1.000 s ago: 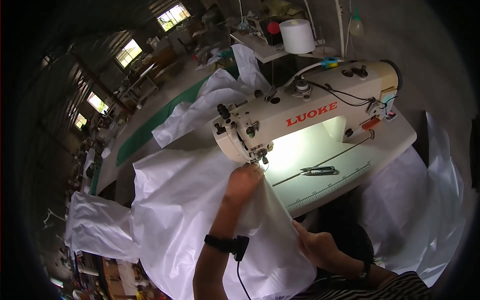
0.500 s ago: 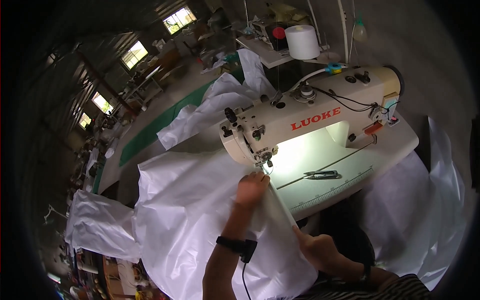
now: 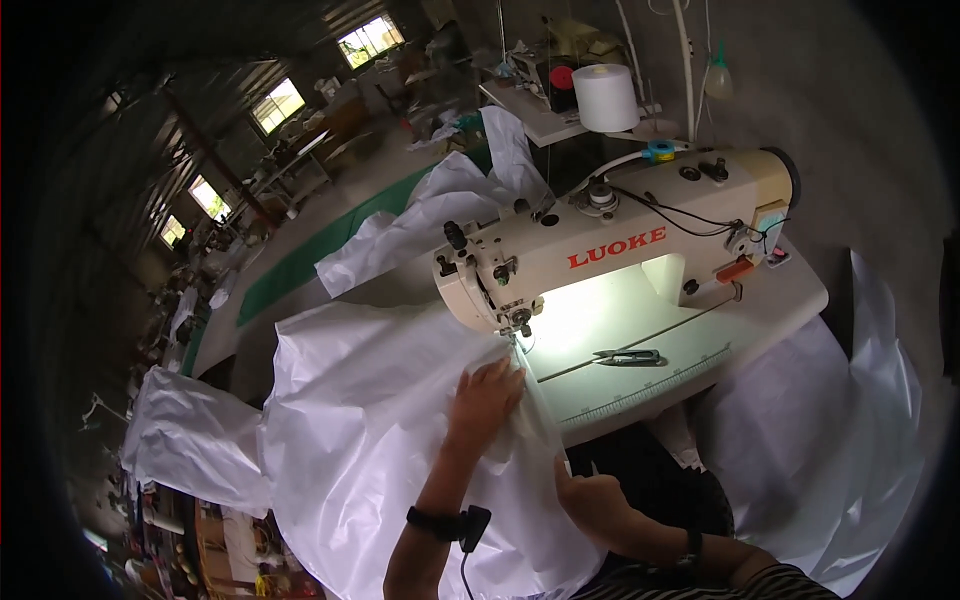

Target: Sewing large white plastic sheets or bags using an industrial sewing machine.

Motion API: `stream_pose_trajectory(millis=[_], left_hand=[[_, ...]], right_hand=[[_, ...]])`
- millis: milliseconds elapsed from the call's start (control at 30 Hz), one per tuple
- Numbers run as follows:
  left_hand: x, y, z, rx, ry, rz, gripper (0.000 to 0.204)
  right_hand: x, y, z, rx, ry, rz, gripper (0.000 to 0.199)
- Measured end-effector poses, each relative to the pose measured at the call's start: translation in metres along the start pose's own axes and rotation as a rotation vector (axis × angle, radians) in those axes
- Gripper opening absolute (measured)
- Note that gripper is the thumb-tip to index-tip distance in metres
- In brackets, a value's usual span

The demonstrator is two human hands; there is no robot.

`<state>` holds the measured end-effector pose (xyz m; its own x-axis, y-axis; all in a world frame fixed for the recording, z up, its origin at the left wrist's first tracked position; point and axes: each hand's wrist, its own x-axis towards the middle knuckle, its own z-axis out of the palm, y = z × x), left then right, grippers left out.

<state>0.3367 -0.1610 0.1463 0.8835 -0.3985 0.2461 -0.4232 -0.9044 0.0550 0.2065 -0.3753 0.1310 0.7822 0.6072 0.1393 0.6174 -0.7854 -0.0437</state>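
A large glossy white sheet (image 3: 350, 450) lies at the left of a white sewing machine (image 3: 720, 205), its right edge running under the needle area (image 3: 515, 335). My left hand (image 3: 485, 400) rests on the sheet just below the presser foot, fingers stretched out and pressing lightly on it. Lower down, my right hand (image 3: 597, 503) is closed on the sheet's edge, with the index finger along it. Thread snips (image 3: 630, 358) sit on the lit machine bed, right of the needle.
Behind the machine stand a white thread cone (image 3: 606, 98) and more bunched white sheeting (image 3: 430, 205) over a green surface (image 3: 300, 265). White sheeting (image 3: 810, 430) also hangs at the right. A cable trails from the band (image 3: 450, 525) on my left wrist.
My left hand has drawn back slightly from the needle, and its fingers are more spread. The right hand still grips the sheet's edge. The view has shifted a little.
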Motion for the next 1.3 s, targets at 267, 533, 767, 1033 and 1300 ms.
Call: stream_pose_trajectory(millis=[267,533,767,1033,1300], left_hand=[[-0.028,0.042,-0.013,0.115,-0.069,-0.197,0.044],[-0.006,0.031,0.008,0.190,0.000,-0.063,0.053],[-0.013,0.023,0.017,-0.026,0.229,-0.012,0.044],[-0.006,-0.005,0.003,0.006,0.055,0.049,0.048],[-0.016,0.024,-0.009,-0.096,-0.006,-0.147,0.051]], right_hand=[[0.002,-0.005,-0.013,-0.049,0.034,0.018,0.056],[0.004,0.003,0.003,-0.108,0.003,0.092,0.053],[0.005,0.001,0.003,-0.064,-0.003,0.073,0.058],[0.026,-0.008,0.002,-0.013,0.023,0.104,0.054],[0.036,0.004,-0.002,-0.004,0.046,0.144,0.051]])
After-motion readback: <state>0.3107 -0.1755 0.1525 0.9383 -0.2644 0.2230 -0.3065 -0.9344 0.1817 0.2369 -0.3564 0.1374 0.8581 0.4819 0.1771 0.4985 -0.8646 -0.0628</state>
